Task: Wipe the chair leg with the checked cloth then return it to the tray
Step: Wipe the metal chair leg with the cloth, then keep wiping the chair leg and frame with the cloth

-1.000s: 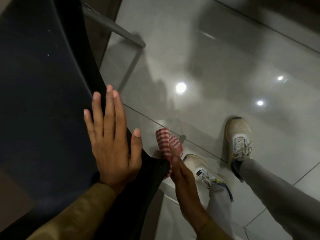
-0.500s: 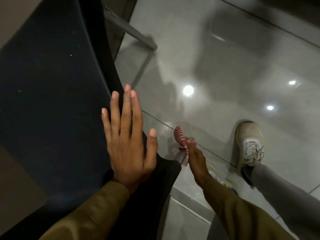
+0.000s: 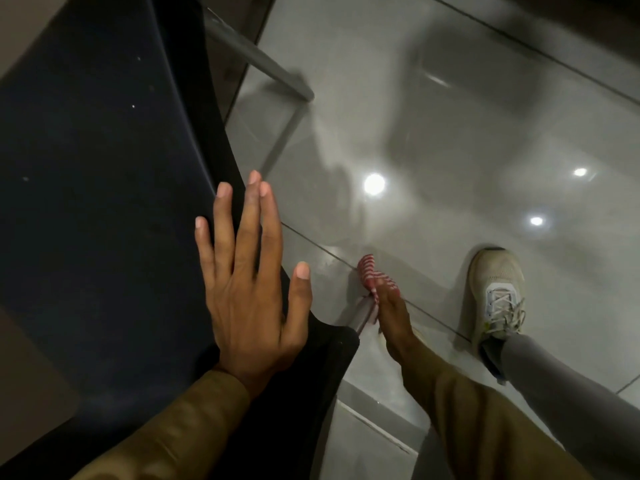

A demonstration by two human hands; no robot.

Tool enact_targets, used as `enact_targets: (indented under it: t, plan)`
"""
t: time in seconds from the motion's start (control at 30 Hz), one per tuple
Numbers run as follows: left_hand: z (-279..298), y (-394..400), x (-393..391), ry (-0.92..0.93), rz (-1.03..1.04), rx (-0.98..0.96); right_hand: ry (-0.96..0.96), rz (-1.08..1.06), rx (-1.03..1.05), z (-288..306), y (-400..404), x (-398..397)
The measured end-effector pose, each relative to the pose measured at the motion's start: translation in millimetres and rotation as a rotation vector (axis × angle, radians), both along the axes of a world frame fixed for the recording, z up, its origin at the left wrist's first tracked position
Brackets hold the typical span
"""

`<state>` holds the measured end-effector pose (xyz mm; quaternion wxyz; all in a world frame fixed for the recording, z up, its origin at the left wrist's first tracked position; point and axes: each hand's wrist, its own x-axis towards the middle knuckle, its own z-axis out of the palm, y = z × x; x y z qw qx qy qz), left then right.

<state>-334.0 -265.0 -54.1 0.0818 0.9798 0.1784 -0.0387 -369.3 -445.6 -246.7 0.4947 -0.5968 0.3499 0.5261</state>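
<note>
My right hand (image 3: 393, 317) has slid lower down the chair leg (image 3: 362, 317) than a moment ago, with its grip squeezed on the checked cloth (image 3: 375, 277), which is bunched around the leg near the floor (image 3: 450, 133). My left hand (image 3: 247, 278) stays flat and open on the dark chair seat (image 3: 97, 188). I think the wiping is nearly done. I see no tray yet.

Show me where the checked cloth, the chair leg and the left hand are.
checked cloth (image 3: 373, 274): head view, on the striped fold above the fingers.
chair leg (image 3: 362, 315): head view, on the grey metal below the seat.
left hand (image 3: 249, 299): head view, on its back.
</note>
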Motion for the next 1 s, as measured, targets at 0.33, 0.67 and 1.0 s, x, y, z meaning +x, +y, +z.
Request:
enact_targets:
  t: [0.33, 0.67, 1.0]
  plan:
    - [-1.5, 4.0, -2.7, 0.045, -0.029, 0.046, -0.179, 0.148, 0.145, 142.9, -16.9, -6.8]
    - [9.6, 7.5, 2.2, 0.197, -0.026, 0.035, -0.143, 0.282, -0.146, 140.2, -16.2, 72.2]
    - [28.0, 109.4, 143.5, -0.098, 0.107, -0.028, -0.374, -0.058, -0.088, 124.6, 9.0, 226.4]
